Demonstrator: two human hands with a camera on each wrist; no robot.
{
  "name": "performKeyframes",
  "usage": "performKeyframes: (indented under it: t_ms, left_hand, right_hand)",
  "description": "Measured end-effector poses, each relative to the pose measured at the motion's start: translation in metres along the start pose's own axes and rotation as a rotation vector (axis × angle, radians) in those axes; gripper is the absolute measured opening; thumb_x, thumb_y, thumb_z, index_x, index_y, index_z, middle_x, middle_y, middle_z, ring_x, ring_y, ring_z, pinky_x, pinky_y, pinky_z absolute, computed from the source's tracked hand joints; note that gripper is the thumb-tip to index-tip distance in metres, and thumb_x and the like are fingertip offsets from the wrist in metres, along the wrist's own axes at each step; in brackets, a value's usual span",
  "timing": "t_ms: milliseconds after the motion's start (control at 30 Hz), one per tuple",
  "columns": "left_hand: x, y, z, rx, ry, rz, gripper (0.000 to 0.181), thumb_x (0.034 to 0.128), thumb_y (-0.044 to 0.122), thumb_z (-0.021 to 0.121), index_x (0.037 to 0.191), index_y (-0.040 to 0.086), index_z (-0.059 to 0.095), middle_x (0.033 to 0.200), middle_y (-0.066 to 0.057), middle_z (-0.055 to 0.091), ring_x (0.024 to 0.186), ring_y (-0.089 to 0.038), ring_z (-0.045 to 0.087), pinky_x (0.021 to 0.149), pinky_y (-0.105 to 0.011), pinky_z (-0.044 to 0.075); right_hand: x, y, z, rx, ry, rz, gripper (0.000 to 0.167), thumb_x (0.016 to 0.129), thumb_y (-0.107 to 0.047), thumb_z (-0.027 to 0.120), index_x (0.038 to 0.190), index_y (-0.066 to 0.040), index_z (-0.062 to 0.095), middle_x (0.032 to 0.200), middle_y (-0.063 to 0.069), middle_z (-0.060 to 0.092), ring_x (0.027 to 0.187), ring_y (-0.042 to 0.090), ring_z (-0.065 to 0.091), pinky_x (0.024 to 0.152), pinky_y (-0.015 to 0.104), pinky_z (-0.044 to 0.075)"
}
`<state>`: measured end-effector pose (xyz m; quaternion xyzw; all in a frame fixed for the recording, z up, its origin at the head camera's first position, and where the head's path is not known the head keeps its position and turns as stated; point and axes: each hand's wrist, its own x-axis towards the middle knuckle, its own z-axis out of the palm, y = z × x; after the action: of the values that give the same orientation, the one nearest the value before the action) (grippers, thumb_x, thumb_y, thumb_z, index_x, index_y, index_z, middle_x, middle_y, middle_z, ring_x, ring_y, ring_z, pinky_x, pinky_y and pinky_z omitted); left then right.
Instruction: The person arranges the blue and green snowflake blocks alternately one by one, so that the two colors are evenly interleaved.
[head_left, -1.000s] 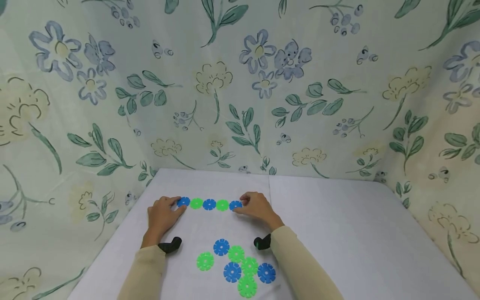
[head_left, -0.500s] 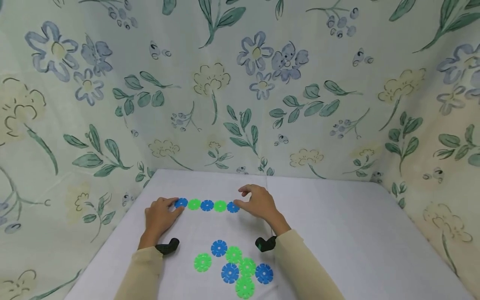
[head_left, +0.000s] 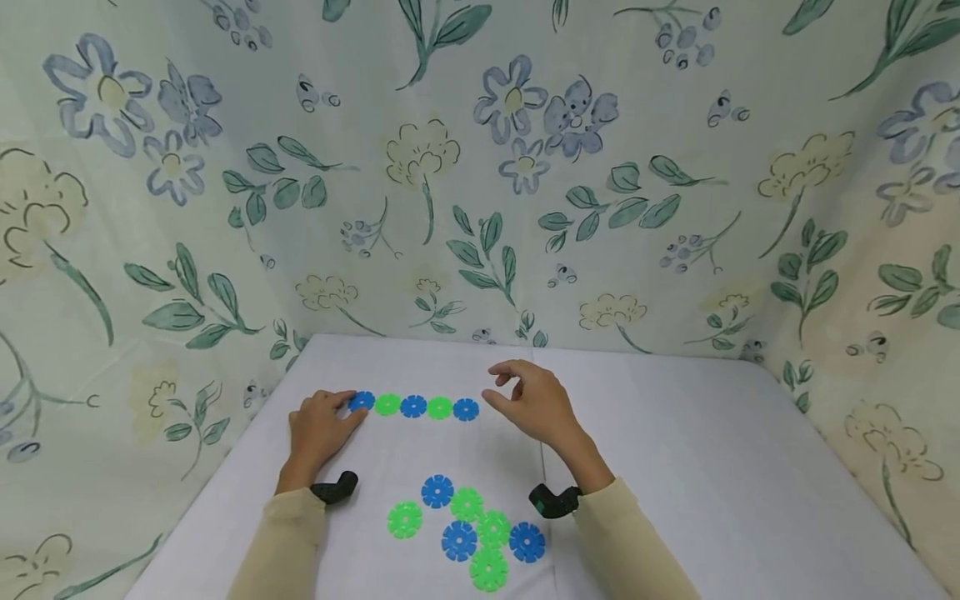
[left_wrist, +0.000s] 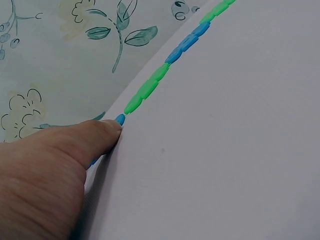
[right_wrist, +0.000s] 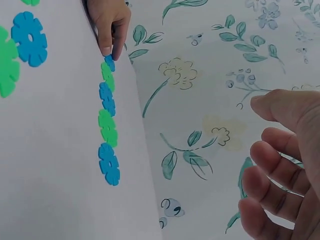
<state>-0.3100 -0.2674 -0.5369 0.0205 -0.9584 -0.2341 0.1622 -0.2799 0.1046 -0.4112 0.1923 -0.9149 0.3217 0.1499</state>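
A row of flat notched plastic discs, blue and green by turns, lies across the white table. At its left end my left hand (head_left: 318, 431) holds the end blue disc (head_left: 362, 402) between thumb and fingers. In the left wrist view the thumb (left_wrist: 107, 131) covers much of that disc. My right hand (head_left: 534, 402) is raised a little right of the blue disc (head_left: 466, 409) at the other end, apart from it. Its fingers are loosely bent with nothing between them, as the right wrist view also shows. Green discs (head_left: 387, 405) and a middle blue disc (head_left: 413, 407) lie between.
Nearer the front lie several loose discs, among them a blue disc (head_left: 437, 492), a green disc (head_left: 405, 520) and another blue disc (head_left: 527, 542); some overlap or touch. A floral curtain (head_left: 427, 208) hangs behind and beside the white table (head_left: 675, 467).
My right hand has let go of the blue disc at the right end, then lifted and drawn away to the right. My left hand stays at the left end.
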Motion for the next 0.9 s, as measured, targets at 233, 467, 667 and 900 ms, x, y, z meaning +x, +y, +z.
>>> performKeyframes:
  t_ms: [233, 467, 667, 900]
  left_hand:
    - [0.003, 0.0, -0.003, 0.002, 0.004, 0.01, 0.053, 0.0911, 0.047, 0.069, 0.134, 0.017, 0.065, 0.124, -0.019, 0.064, 0.112, -0.039, 0.057, 0.085, -0.054, 0.035]
    - [0.006, 0.002, 0.001, 0.001, 0.004, 0.011, 0.052, 0.0908, 0.048, 0.069, 0.133, 0.018, 0.066, 0.123, -0.018, 0.065, 0.11, -0.038, 0.058, 0.084, -0.052, 0.035]
    - [0.007, 0.005, 0.001, -0.005, 0.007, 0.011, 0.052, 0.0902, 0.048, 0.07, 0.133, 0.019, 0.067, 0.122, -0.018, 0.065, 0.108, -0.037, 0.058, 0.084, -0.052, 0.035]
    - [0.0, 0.001, -0.001, -0.003, -0.005, 0.0, 0.051, 0.0913, 0.047, 0.069, 0.133, 0.017, 0.066, 0.123, -0.019, 0.065, 0.11, -0.038, 0.057, 0.085, -0.053, 0.036]
  right_hand:
    - [-0.014, -0.011, -0.017, 0.063, 0.019, -0.057, 0.031, 0.088, -0.036, 0.077, 0.115, -0.023, 0.072, 0.1, -0.003, 0.071, 0.074, 0.008, 0.059, 0.063, 0.026, 0.049]
    - [-0.029, -0.013, -0.027, 0.083, 0.017, -0.08, 0.03, 0.085, -0.033, 0.08, 0.114, -0.024, 0.073, 0.097, -0.008, 0.07, 0.074, 0.006, 0.059, 0.064, 0.024, 0.05]
    - [-0.04, -0.006, -0.024, 0.08, -0.002, -0.058, 0.03, 0.085, -0.033, 0.081, 0.113, -0.026, 0.073, 0.096, -0.009, 0.07, 0.073, 0.005, 0.058, 0.063, 0.023, 0.049]
    - [-0.058, 0.002, -0.017, 0.115, -0.106, -0.038, 0.031, 0.085, -0.034, 0.08, 0.114, -0.03, 0.072, 0.098, -0.01, 0.07, 0.074, 0.006, 0.06, 0.06, 0.023, 0.05]
